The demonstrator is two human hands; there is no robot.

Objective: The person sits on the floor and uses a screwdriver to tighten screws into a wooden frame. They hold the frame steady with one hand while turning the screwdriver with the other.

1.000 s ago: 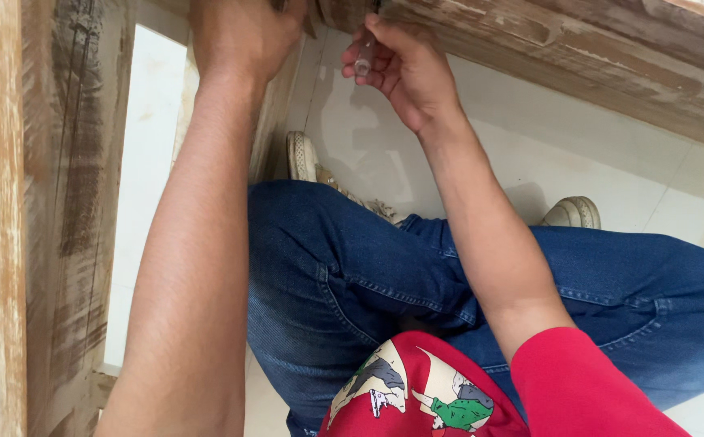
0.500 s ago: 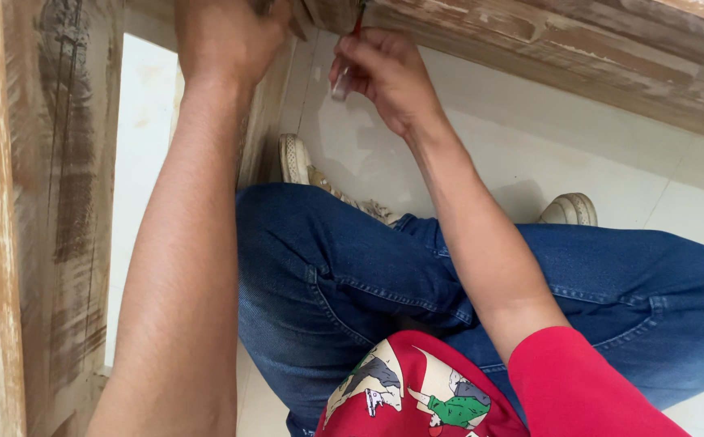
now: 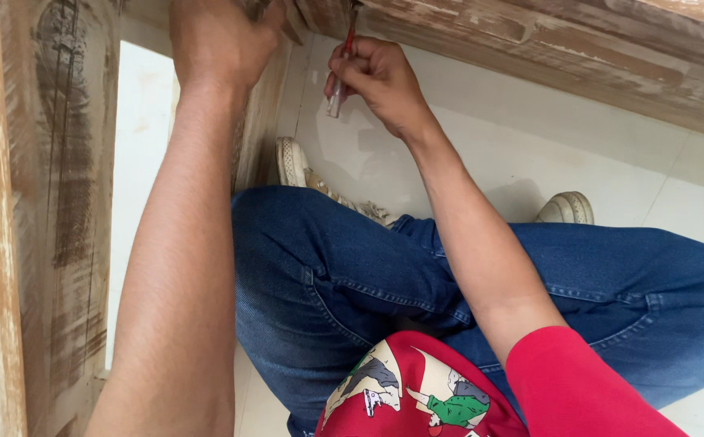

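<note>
Wooden frame edge under left hand; right hand grip closed around screwdriver.

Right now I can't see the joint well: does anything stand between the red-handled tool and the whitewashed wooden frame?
Nothing visible: the right hand holds the red-handled tool straight up against the whitewashed wooden frame; the left hand grips beside it.
</note>
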